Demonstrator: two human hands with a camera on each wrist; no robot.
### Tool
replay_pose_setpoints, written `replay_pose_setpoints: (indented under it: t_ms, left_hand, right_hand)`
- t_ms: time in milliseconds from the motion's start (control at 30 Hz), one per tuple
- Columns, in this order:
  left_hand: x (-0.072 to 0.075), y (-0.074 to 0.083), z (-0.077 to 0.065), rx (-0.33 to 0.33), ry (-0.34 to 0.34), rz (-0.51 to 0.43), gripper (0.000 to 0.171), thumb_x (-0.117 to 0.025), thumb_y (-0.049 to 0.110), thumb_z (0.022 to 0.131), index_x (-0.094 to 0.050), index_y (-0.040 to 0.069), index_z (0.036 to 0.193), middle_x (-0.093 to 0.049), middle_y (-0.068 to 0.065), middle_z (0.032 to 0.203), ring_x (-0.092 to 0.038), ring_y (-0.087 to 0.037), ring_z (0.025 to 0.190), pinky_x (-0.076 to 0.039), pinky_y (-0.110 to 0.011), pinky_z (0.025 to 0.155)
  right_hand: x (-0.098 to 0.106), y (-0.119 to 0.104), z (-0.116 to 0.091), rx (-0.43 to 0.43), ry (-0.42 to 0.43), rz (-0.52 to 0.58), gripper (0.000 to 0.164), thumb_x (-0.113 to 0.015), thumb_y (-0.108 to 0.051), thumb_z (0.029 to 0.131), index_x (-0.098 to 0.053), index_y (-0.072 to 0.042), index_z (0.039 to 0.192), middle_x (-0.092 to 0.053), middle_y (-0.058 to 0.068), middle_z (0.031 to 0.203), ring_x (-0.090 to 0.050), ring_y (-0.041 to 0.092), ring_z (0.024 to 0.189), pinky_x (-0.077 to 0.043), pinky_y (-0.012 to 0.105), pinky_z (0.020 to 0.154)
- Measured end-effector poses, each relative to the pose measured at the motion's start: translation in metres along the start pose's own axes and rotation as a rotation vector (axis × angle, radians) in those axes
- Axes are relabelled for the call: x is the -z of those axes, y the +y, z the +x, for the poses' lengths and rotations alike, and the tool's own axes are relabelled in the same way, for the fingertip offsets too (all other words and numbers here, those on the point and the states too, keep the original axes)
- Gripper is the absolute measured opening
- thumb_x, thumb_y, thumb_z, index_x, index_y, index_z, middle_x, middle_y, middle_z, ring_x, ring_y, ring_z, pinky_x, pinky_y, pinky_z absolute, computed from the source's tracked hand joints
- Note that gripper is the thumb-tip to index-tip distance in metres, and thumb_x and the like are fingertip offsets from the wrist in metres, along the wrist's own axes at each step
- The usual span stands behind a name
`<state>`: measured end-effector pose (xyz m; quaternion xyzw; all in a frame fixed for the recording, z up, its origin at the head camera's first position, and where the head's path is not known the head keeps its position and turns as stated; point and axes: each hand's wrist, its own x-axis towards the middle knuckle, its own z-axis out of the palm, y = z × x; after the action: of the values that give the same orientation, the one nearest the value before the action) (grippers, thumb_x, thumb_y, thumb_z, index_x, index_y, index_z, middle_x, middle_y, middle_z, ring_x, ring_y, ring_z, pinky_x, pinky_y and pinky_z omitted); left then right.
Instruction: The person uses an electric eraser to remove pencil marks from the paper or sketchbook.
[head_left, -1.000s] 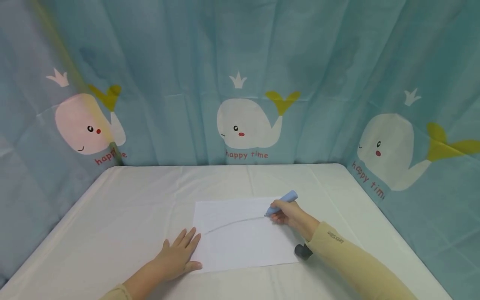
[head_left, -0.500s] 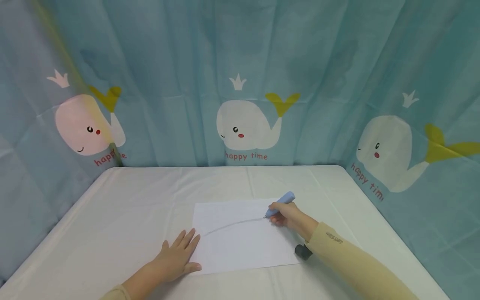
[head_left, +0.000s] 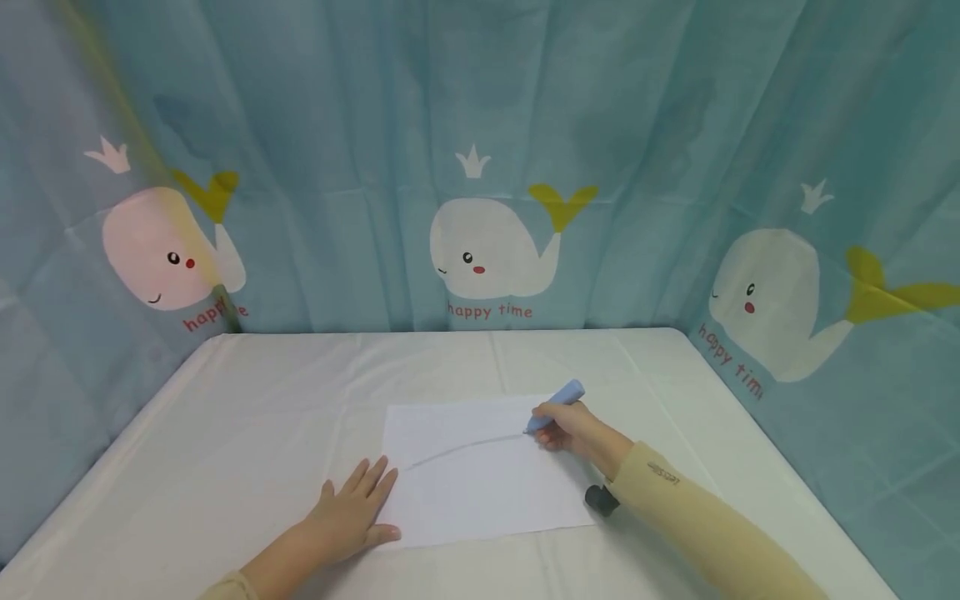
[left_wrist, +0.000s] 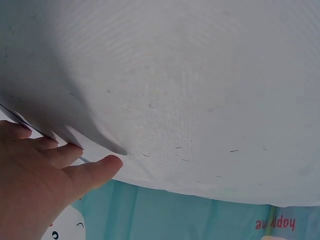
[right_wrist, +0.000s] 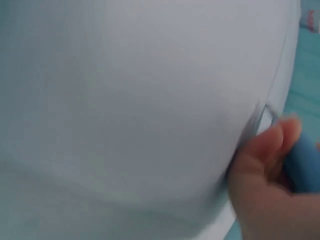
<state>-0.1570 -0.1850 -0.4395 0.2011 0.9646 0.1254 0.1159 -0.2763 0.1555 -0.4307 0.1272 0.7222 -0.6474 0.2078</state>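
A white sheet of paper lies on the white-covered table, with a faint curved grey line drawn across it. My right hand grips a light blue marker, its tip touching the paper at the right end of the line. In the right wrist view the fingers curl round the blue marker. My left hand lies flat with straight fingers on the sheet's lower left corner, and its fingers press on the table cloth in the left wrist view.
A small dark cap-like object sits on the table beside my right sleeve. A teal curtain with white whales hangs close round the back and both sides of the table.
The right hand and marker have drifted slightly left along the drawn line. The left hand stays flat on the paper's corner.
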Motion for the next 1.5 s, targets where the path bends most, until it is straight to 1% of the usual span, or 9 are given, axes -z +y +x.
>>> replay_pose_setpoints:
  t_ms: [133,233,333,433,767,900,1033,1233,1500]
  left_hand:
    - [-0.0001,0.0009,-0.001,-0.001,0.003,0.004,0.083,-0.06,0.053,0.089,-0.037,-0.005,0.145,-0.025,-0.026,0.154,-0.021,-0.049,0.14,-0.019,-0.08,0.094]
    - [0.0007,0.0013,-0.0003,-0.007,0.008,0.008,0.083,-0.059,0.053,0.089,-0.038,-0.005,0.144,-0.026,-0.027,0.154,-0.021,-0.05,0.139,-0.019,-0.08,0.094]
    - [0.0012,0.0016,-0.0004,-0.014,0.008,0.011,0.083,-0.059,0.053,0.09,-0.038,-0.005,0.144,-0.025,-0.027,0.154,-0.021,-0.05,0.139,-0.019,-0.08,0.094]
    - [0.0016,0.0017,-0.0006,-0.005,0.007,0.012,0.082,-0.059,0.052,0.09,-0.038,-0.005,0.144,-0.025,-0.027,0.154,-0.021,-0.05,0.14,-0.019,-0.08,0.094]
    - [0.0023,0.0008,0.0,0.001,0.005,0.02,0.082,-0.06,0.053,0.089,-0.038,-0.004,0.145,-0.026,-0.026,0.154,-0.021,-0.049,0.14,-0.02,-0.079,0.095]
    - [0.0027,0.0018,-0.0004,0.008,-0.004,0.019,0.082,-0.06,0.052,0.089,-0.038,-0.005,0.144,-0.025,-0.026,0.154,-0.02,-0.049,0.14,-0.019,-0.079,0.095]
    - [0.0036,0.0038,-0.0009,0.018,-0.012,0.013,0.082,-0.06,0.052,0.089,-0.038,-0.005,0.144,-0.025,-0.026,0.154,-0.02,-0.049,0.14,-0.018,-0.079,0.096]
    - [0.0043,0.0047,-0.0017,0.012,-0.014,0.01,0.082,-0.061,0.051,0.089,-0.038,-0.006,0.144,-0.025,-0.027,0.154,-0.02,-0.05,0.14,-0.018,-0.079,0.096]
    - [0.0033,0.0027,-0.0001,0.012,-0.001,0.01,0.082,-0.061,0.052,0.089,-0.039,-0.005,0.144,-0.026,-0.027,0.153,-0.021,-0.05,0.139,-0.019,-0.08,0.095]
  right_hand:
    - [0.0007,0.001,-0.0008,0.008,-0.003,0.015,0.025,-0.061,-0.013,0.092,-0.058,0.01,0.103,-0.061,0.007,0.066,-0.057,0.01,0.053,-0.049,0.02,0.054]
    - [0.0027,0.0019,-0.0009,0.031,-0.001,0.053,0.025,-0.059,-0.015,0.092,-0.059,0.008,0.1,-0.062,0.007,0.066,-0.059,0.012,0.056,-0.051,0.022,0.057]
    - [0.0045,0.0023,-0.0019,0.041,-0.027,0.074,0.024,-0.058,-0.014,0.091,-0.059,0.008,0.1,-0.063,0.009,0.068,-0.06,0.014,0.058,-0.053,0.024,0.059]
    - [0.0052,0.0024,-0.0012,0.055,-0.022,0.067,0.022,-0.057,-0.011,0.089,-0.058,0.008,0.101,-0.063,0.009,0.068,-0.06,0.013,0.057,-0.053,0.025,0.059]
    - [-0.0005,0.004,0.004,0.058,0.068,0.059,0.022,-0.059,-0.007,0.086,-0.059,0.01,0.1,-0.063,0.01,0.065,-0.06,0.014,0.053,-0.053,0.025,0.055]
    - [-0.0029,0.0008,0.0023,0.051,0.064,0.062,0.021,-0.059,-0.007,0.086,-0.06,0.01,0.099,-0.063,0.01,0.064,-0.06,0.013,0.053,-0.053,0.025,0.055]
    - [-0.002,0.0011,0.0015,0.044,0.055,0.065,0.022,-0.059,-0.006,0.086,-0.059,0.01,0.1,-0.062,0.009,0.064,-0.06,0.013,0.053,-0.053,0.025,0.056]
    - [-0.002,0.0036,0.0006,0.017,0.02,0.019,0.025,-0.06,-0.007,0.087,-0.058,0.012,0.104,-0.062,0.01,0.067,-0.059,0.012,0.052,-0.053,0.024,0.056]
    - [-0.0044,0.0,0.0039,0.014,0.063,0.006,0.024,-0.062,-0.009,0.088,-0.059,0.01,0.102,-0.062,0.009,0.066,-0.058,0.012,0.052,-0.052,0.022,0.055]
